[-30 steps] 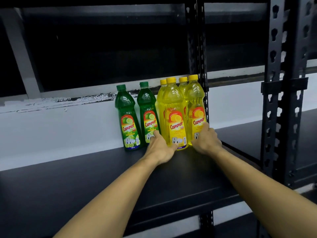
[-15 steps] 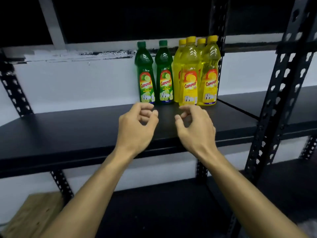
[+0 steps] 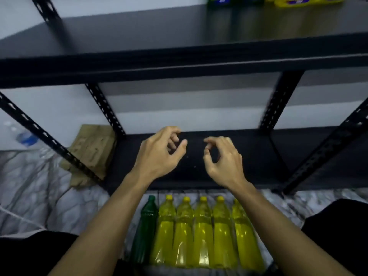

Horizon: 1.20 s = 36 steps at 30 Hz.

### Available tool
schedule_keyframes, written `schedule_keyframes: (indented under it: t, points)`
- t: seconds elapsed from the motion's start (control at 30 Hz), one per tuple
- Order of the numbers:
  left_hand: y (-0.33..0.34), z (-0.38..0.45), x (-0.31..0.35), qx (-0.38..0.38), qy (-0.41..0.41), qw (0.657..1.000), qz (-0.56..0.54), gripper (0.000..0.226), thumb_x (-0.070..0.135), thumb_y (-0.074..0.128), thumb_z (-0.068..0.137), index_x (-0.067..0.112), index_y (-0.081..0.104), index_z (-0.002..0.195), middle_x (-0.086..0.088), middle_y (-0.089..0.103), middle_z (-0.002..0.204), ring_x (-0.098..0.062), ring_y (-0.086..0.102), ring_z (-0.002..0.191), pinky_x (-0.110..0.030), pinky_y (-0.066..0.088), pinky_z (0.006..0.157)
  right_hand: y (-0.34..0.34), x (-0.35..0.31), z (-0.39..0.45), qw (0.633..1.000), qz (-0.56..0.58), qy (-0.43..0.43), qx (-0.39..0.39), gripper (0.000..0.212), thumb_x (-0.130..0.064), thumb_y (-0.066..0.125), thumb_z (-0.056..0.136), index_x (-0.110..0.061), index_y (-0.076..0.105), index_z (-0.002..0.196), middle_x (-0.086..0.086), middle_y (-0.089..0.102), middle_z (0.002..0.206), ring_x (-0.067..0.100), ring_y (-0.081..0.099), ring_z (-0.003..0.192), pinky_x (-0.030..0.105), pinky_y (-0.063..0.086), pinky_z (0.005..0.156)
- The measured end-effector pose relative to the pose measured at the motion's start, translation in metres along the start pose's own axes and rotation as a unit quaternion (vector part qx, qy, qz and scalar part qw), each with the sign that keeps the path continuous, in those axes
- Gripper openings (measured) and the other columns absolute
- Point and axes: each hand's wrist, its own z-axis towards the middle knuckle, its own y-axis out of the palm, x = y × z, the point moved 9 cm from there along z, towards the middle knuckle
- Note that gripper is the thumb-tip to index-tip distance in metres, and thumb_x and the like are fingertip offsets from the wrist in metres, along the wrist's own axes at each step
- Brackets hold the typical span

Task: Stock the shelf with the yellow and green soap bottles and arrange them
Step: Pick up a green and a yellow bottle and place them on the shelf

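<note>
Spanning marble floor (image 3: pixel 29 196), black shelf (image 3: pixel 179 62)

The shelf boards (image 3: pixel 199 26) look matt black and smooth, carried on black perforated metal uprights (image 3: pixel 103 108). The yellow soap bottles (image 3: pixel 203 232) and the green soap bottle (image 3: pixel 145 230) are glossy translucent plastic. The floor (image 3: pixel 39 188) looks like polished veined marble. A rough moulded cardboard piece (image 3: pixel 91 152) looks matt tan.
</note>
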Motion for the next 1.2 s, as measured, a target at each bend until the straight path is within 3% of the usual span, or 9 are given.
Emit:
schedule_keyframes:
  t: [0.17, 0.33, 0.5, 0.57, 0.7, 0.93, 1.0, 1.1, 1.2]
  points:
    - [0.038, -0.05, -0.089, -0.11, -0.1, 0.985, 0.083, 0.03, 0.041, 0.06, 0.091, 0.025, 0.058, 0.118, 0.016, 0.06, 0.086, -0.002, 0.06, 0.071, -0.034, 0.055, 0.068, 0.074, 0.031, -0.046, 0.992, -0.004, 0.042, -0.116, 0.027, -0.02, 0.059, 0.08, -0.02, 0.065, 0.107, -0.015, 0.058, 0.086, 0.007, 0.052, 0.091, 0.025, 0.044, 0.06]
    - [0.072, -0.098, -0.163, -0.223, -0.193, 0.949, 0.112, 0.036, 0.045, 0.05, 0.096, 0.025, 0.052, 0.125, 0.015, 0.061, 0.092, -0.008, 0.061, 0.083, -0.034, 0.052, 0.076, 0.136, 0.073, -0.085, 0.962, -0.028, 0.122, -0.241, 0.032, -0.018, 0.061, 0.085, -0.022, 0.06, 0.116, -0.013, 0.058, 0.092, 0.013, 0.054, 0.099, 0.032, 0.047, 0.068]
    - [0.111, -0.143, -0.209, -0.312, -0.239, 0.913, 0.109, 0.035, 0.044, 0.049, 0.097, 0.022, 0.049, 0.124, 0.01, 0.059, 0.098, -0.017, 0.062, 0.092, -0.034, 0.05, 0.076, 0.2, 0.107, -0.141, 0.905, -0.076, 0.214, -0.36, 0.038, -0.025, 0.052, 0.086, -0.02, 0.054, 0.124, 0.002, 0.062, 0.112, 0.025, 0.058, 0.107, 0.036, 0.048, 0.085]
    - [0.125, -0.164, -0.228, -0.337, -0.257, 0.899, 0.11, 0.033, 0.043, 0.05, 0.095, 0.023, 0.048, 0.121, 0.004, 0.062, 0.102, -0.023, 0.062, 0.096, -0.038, 0.051, 0.08, 0.227, 0.111, -0.168, 0.877, -0.094, 0.211, -0.422, 0.039, -0.026, 0.049, 0.088, -0.019, 0.052, 0.126, 0.006, 0.058, 0.121, 0.03, 0.058, 0.11, 0.037, 0.048, 0.087]
    - [0.146, -0.211, -0.265, -0.376, -0.288, 0.87, 0.139, 0.04, 0.048, 0.049, 0.094, 0.023, 0.046, 0.125, -0.004, 0.063, 0.117, -0.028, 0.061, 0.103, -0.039, 0.049, 0.085, 0.277, 0.112, -0.213, 0.827, -0.088, 0.205, -0.516, 0.038, -0.024, 0.05, 0.093, -0.015, 0.052, 0.129, 0.005, 0.048, 0.139, 0.025, 0.052, 0.123, 0.033, 0.045, 0.093]
    - [0.172, -0.296, -0.315, -0.422, -0.395, 0.808, 0.113, 0.059, 0.048, 0.055, 0.09, 0.015, 0.034, 0.133, -0.011, 0.051, 0.124, -0.029, 0.057, 0.109, -0.041, 0.05, 0.088, 0.339, 0.113, -0.261, 0.765, -0.108, 0.272, -0.574, 0.048, -0.024, 0.052, 0.092, -0.007, 0.039, 0.136, 0.014, 0.054, 0.13, 0.031, 0.054, 0.117, 0.034, 0.047, 0.089]
    - [0.176, -0.311, -0.326, -0.419, -0.43, 0.795, 0.084, 0.062, 0.046, 0.057, 0.09, 0.013, 0.032, 0.135, -0.013, 0.051, 0.125, -0.032, 0.058, 0.11, -0.041, 0.05, 0.088, 0.354, 0.107, -0.271, 0.75, -0.068, 0.328, -0.571, 0.071, -0.031, 0.052, 0.096, 0.001, 0.016, 0.147, 0.016, 0.051, 0.135, 0.03, 0.054, 0.119, 0.03, 0.045, 0.085]
    - [0.179, -0.322, -0.337, -0.399, -0.448, 0.799, 0.034, 0.056, 0.04, 0.056, 0.093, 0.011, 0.033, 0.135, -0.015, 0.056, 0.125, -0.032, 0.059, 0.11, -0.041, 0.051, 0.087, 0.372, 0.104, -0.282, 0.73, -0.072, 0.416, -0.538, 0.11, -0.049, 0.056, 0.091, 0.006, -0.024, 0.144, 0.017, 0.054, 0.134, 0.03, 0.055, 0.12, 0.032, 0.048, 0.089]
    - [0.177, -0.323, -0.343, -0.378, -0.458, 0.805, -0.014, 0.045, 0.032, 0.051, 0.097, 0.011, 0.035, 0.134, -0.015, 0.06, 0.123, -0.029, 0.062, 0.104, -0.04, 0.052, 0.085, 0.383, 0.106, -0.281, 0.723, -0.122, 0.478, -0.484, 0.126, -0.058, 0.063, 0.082, 0.002, -0.029, 0.142, 0.019, 0.049, 0.138, 0.034, 0.051, 0.123, 0.038, 0.047, 0.094]
